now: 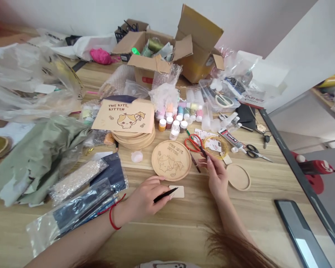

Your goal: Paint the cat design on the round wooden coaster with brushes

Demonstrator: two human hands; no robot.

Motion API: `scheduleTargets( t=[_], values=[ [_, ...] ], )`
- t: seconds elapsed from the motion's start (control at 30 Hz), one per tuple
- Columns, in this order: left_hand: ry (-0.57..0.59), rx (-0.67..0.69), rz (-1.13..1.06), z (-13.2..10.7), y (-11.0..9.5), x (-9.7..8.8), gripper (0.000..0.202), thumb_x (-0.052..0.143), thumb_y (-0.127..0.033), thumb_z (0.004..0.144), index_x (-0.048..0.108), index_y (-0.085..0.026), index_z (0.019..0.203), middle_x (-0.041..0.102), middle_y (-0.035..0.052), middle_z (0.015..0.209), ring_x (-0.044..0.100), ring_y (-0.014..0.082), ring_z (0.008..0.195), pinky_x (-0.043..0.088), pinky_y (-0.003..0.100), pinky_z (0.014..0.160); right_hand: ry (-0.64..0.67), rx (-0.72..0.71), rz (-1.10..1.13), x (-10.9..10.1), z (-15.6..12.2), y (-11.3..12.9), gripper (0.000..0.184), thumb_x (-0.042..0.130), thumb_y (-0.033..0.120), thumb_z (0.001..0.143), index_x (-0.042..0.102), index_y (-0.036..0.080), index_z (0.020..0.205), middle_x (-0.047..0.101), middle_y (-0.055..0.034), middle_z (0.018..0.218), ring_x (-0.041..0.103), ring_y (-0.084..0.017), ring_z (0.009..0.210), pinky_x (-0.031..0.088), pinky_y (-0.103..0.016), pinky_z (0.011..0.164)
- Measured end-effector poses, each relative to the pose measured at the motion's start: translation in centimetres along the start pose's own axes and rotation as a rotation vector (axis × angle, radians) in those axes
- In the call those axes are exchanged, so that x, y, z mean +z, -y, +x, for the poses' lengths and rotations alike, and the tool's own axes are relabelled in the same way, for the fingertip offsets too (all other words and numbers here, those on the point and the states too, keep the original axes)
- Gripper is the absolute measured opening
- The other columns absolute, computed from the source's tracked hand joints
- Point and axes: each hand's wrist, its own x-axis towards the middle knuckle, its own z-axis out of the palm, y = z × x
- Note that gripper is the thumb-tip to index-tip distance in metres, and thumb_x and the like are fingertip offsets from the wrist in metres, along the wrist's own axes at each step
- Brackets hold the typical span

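Observation:
My left hand is closed round a thin black pen-like tool, whose tip rests over a small pale wooden tag on the table. My right hand reaches toward the red-handled scissors and a coil of gold wire; its fingertips are pinched at the scissors' dark blade. Between the hands lies a round wooden disc engraved with a cartoon kitten. A plain round wooden coaster sits just right of my right hand.
A stack of wooden discs under a "The Kite Kitten" board, small paint jars, a glue tube, black scissors, open cardboard boxes, plastic bags at left, a dark tablet at right.

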Motion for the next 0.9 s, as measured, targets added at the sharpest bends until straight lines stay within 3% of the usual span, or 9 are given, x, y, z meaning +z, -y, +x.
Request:
scheduleTargets(
  t=[0.13, 0.23, 0.4, 0.57, 0.77, 0.83, 0.9],
  values=[
    [0.015, -0.008, 0.023, -0.2, 0.1, 0.0, 0.014, 0.059, -0.024, 0.089, 0.069, -0.017, 0.097, 0.069, 0.0049, 0.078, 0.064, 0.0152, 0.075, 0.052, 0.04, 0.098, 0.063, -0.326, -0.561, -0.3, 0.2, -1.2, 0.046, 0.042, 0.016, 0.092, 0.054, 0.023, 0.136, 0.058, -0.0147, 0.123, 0.056, -0.026, 0.111, 0.049, -0.049, 0.095],
    [0.015, -0.007, 0.028, -0.3, 0.1, 0.1, 0.014, 0.059, -0.025, 0.089, 0.069, -0.017, 0.097, 0.07, 0.0052, 0.082, 0.065, 0.016, 0.079, 0.051, 0.04, 0.099, 0.093, -0.432, -0.785, -0.4, 0.5, -2.2, 0.064, 0.035, 0.003, 0.084, 0.044, 0.023, 0.144, 0.053, -0.0156, 0.125, 0.049, -0.027, 0.117, 0.045, -0.05, 0.097],
    [0.039, -0.032, 0.033, -0.4, 0.1, 0.1, 0.016, 0.057, -0.026, 0.091, 0.069, -0.019, 0.098, 0.07, 0.0043, 0.081, 0.064, 0.0162, 0.079, 0.051, 0.04, 0.098, 0.07, -0.463, -0.969, -0.6, 0.8, -3.1, 0.083, 0.034, -0.006, 0.074, 0.026, 0.021, 0.152, 0.048, -0.0166, 0.134, 0.045, -0.029, 0.121, 0.042, -0.05, 0.097],
    [0.041, -0.034, 0.045, -0.4, 0.1, 0.2, 0.016, 0.057, -0.028, 0.091, 0.069, -0.02, 0.098, 0.071, 0.0047, 0.085, 0.065, 0.0169, 0.083, 0.05, 0.04, 0.099, 0.068, -0.338, -1.113, 0.0, 0.2, -2.9, 0.075, 0.038, 0.001, 0.077, 0.033, 0.022, 0.149, 0.047, -0.0146, 0.141, 0.046, -0.032, 0.112, 0.043, -0.05, 0.089],
    [0.045, -0.028, 0.042, -0.2, -0.1, 0.0, 0.016, 0.056, -0.027, 0.091, 0.069, -0.02, 0.097, 0.072, 0.0043, 0.084, 0.065, 0.0174, 0.083, 0.05, 0.039, 0.098, -0.022, -0.24, -1.062, 1.5, 0.6, -0.8, 0.052, 0.04, 0.019, 0.091, 0.045, 0.022, 0.142, 0.048, -0.0164, 0.142, 0.046, -0.035, 0.115, 0.04, -0.058, 0.09],
    [0.042, -0.035, 0.037, -0.1, -0.2, 0.0, 0.017, 0.056, -0.028, 0.092, 0.069, -0.02, 0.097, 0.072, 0.0044, 0.084, 0.065, 0.0177, 0.084, 0.05, 0.038, 0.097, -0.101, -0.268, -0.89, 1.9, 0.1, 1.7, 0.046, 0.046, 0.028, 0.092, 0.05, 0.022, 0.137, 0.054, -0.0168, 0.136, 0.048, -0.035, 0.116, 0.039, -0.061, 0.093],
    [0.038, -0.034, 0.031, -0.1, -0.3, -0.1, 0.018, 0.056, -0.029, 0.092, 0.07, -0.02, 0.099, 0.072, 0.0047, 0.085, 0.065, 0.0181, 0.087, 0.05, 0.037, 0.096, -0.108, -0.319, -0.564, 1.6, -1.6, 5.3, 0.035, 0.051, 0.031, 0.092, 0.059, 0.023, 0.126, 0.064, -0.0139, 0.12, 0.056, -0.03, 0.11, 0.046, -0.053, 0.092]
  ],
)
